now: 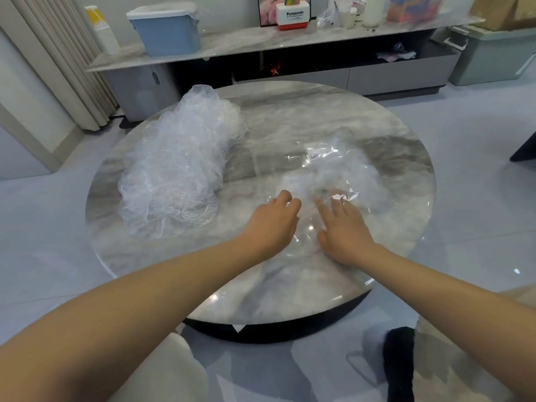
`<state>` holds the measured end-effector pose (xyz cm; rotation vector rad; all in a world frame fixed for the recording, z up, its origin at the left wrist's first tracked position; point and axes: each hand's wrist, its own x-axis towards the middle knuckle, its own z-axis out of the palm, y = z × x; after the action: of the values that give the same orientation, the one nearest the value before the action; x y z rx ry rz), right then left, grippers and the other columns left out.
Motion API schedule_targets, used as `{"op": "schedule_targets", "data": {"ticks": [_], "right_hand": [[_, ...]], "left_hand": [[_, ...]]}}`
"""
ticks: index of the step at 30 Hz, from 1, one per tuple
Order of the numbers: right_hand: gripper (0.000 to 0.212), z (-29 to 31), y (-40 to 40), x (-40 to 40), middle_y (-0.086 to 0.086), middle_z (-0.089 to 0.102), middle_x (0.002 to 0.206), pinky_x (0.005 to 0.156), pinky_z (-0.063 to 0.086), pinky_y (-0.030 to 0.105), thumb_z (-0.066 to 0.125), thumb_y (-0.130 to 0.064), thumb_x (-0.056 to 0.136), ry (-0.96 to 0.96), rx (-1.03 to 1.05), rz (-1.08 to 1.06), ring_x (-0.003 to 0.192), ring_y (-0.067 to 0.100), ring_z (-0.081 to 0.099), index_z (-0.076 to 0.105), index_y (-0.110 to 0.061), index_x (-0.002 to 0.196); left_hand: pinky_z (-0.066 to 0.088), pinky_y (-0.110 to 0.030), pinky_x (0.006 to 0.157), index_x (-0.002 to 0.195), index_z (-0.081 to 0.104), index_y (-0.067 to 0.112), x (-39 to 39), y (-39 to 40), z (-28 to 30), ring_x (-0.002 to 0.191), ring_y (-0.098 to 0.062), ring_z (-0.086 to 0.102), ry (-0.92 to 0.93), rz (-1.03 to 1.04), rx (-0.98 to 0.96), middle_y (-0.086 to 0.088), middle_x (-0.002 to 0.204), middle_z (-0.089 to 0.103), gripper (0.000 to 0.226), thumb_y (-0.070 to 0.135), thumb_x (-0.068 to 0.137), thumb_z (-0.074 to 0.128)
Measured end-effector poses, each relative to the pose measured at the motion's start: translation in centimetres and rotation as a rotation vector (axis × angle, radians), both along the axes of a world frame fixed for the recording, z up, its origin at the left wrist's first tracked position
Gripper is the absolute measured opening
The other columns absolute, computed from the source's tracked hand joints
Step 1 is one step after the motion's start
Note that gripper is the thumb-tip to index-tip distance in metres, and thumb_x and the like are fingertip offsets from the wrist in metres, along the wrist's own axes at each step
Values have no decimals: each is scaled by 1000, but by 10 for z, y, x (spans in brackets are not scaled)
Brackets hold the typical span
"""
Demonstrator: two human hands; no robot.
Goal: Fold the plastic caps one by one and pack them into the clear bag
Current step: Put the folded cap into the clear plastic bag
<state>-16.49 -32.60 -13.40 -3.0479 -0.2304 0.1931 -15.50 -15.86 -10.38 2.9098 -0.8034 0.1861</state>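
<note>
marble-patterned round table (290,117) fills the middle of the head view, with both bare forearms reaching over its near edge; the clear bag (327,169) lies flat on the right half of the tabletop, a small white label (314,155) showing on its far part, and whitish crumpled plastic shows through its film; the left hand (272,219) rests at the bag's near left edge with its fingers curled, the fingertips at the film; whether it pinches the bag or only touches it cannot be told; the right hand (343,227) lies just beside it, palm down with fingers straight and spread, pressing on the bag; some of its fingertips are blurred behind the shiny film; the two hands are near each other but not touching; the pile of plastic caps (177,172), a tall crinkled heap of clear plastic, sits on the left half of the table, well apart from both hands and the bag; beyond the table a long low cabinet (261,42) runs along the wall; on it stand a blue lidded bin (165,30) at the left and a red-and-white box (294,15) with printed lettering near the middle; a pale green storage box (493,53) sits on the floor at the far right; cream curtains (58,53) hang at the left.
</note>
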Motion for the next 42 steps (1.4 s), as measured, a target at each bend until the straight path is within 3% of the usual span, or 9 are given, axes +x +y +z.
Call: {"op": "schedule_targets", "data": {"ticks": [4,6,9,11,13,24,33,36,42], "right_hand": [[59,12,-3,-14,14,11,157,114,17,36,39,-22,94,49,47,43,144,27,12,18,-14,149],[47,19,-1,-21,12,32,150,106,28,35,40,-20,94,-27,36,75,137,27,30,37,-12,141],[29,31,5,-26,5,65,106,84,41,36,44,-16,88,-266,5,198,99,28,57,63,-12,109],[19,36,9,-26,5,66,76,66,45,35,52,-14,75,-400,58,249,72,28,60,69,-9,84],[14,39,13,-24,3,63,67,58,44,33,60,-14,66,-488,76,288,63,26,58,69,-10,77],[46,33,65,3,11,66,87,64,50,34,78,-6,44,-363,68,337,76,32,63,70,-7,90],[47,29,107,27,20,57,123,92,39,44,66,-11,76,-197,111,412,112,39,52,59,-4,122],[50,27,119,31,18,51,134,100,34,43,64,-13,80,-184,86,486,122,36,47,55,-7,129],[64,36,137,30,1,18,156,110,11,33,59,-32,88,-94,24,673,142,21,15,32,-26,145]], "left_hand": [[28,-33,64,122,43,5,14,-2,9,96,-32,53,-23,91,88,-12,131,40,28,23,101,36],[29,-33,66,122,42,6,19,-2,8,97,-31,53,-21,113,118,-12,130,39,29,24,101,36],[33,-32,69,122,42,6,21,-1,7,95,-29,53,10,137,155,-12,129,39,34,31,100,40],[38,-32,76,122,43,8,20,-1,6,93,-28,54,70,119,142,-11,129,40,41,39,96,46],[41,-35,86,122,46,11,19,0,7,94,-28,55,121,81,97,-9,127,42,47,46,92,51],[27,-37,101,131,41,9,12,53,19,125,-30,35,31,280,110,-12,138,34,46,19,86,47],[11,-50,116,150,-4,13,-3,110,-4,145,-35,-2,375,581,97,-21,156,-5,77,33,94,43],[14,-46,114,151,-1,11,-12,123,-14,144,-30,11,404,510,60,-16,157,8,73,34,95,39],[21,-32,102,144,31,17,-31,131,-15,128,-19,37,313,363,-117,0,140,44,55,25,92,47]]}}
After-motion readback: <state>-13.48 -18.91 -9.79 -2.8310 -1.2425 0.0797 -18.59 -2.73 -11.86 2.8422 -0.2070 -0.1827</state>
